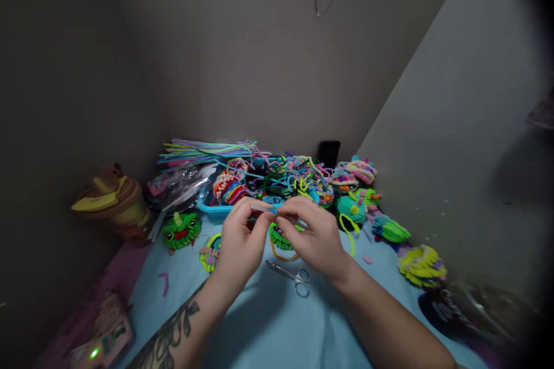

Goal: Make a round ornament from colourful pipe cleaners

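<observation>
Both pinching: my left hand [240, 239] and right hand [315, 235] grip what seems a pale fuzzy pipe-cleaner strip [261, 206]; a slip could drop it onto the near steel scissors [291, 274].

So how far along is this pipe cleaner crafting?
Done: finished figures lie around, like the green frog-faced figure. In hand: the left hand and right hand pinch a pale pipe cleaner. Still unused: a bundle of straight pipe cleaners at the back.

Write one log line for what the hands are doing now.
left hand: pinching pipe cleaner | right hand: pinching same piece | scissors: lying on cloth, untouched | tray: behind hands
</observation>
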Tool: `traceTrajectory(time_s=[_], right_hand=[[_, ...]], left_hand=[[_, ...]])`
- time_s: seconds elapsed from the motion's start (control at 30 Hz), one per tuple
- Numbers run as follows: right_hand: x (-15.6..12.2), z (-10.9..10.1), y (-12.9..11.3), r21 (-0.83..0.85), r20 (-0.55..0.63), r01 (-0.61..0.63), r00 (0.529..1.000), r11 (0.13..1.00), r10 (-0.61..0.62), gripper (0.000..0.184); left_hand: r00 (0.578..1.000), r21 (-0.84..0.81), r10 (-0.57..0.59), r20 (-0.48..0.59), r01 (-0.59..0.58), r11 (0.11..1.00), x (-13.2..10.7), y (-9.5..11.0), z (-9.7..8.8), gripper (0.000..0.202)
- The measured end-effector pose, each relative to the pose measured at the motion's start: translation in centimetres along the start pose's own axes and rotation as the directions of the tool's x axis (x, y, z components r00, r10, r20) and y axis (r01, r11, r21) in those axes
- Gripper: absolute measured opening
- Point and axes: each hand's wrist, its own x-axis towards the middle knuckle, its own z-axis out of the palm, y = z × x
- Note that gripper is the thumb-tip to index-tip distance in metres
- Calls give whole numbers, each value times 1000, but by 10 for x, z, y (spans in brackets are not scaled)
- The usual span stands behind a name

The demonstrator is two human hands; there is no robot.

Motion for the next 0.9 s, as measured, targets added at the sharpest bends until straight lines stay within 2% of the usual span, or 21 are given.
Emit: traceTrajectory(time_s=[0.13, 0.23, 0.5, 0.8, 0.9], right_hand=[[3, -2, -3, 46, 98, -97, 991, 994, 92, 10], [4, -4, -5, 96, 150, -131, 982, 987, 116, 13], [3, -8, -4, 224, 196, -227, 963, 948, 184, 11], [6, -17, 0, 365, 345, -365, 908, 856, 240, 12], [5, -18, 1, 397, 343, -399, 900, 826, 270, 16]], left_hand=[[998, 23, 68, 12, -69, 997, 0, 1, -2, 10], [991, 46, 127, 30, -129, 991, 1, 3, -5, 13], [969, 12, 239, 60, -240, 971, -1, 4, -5, 18], [952, -21, 292, 88, -292, 956, -1, 4, -7, 18], [959, -17, 266, 93, -266, 964, 0, 4, -8, 15]])
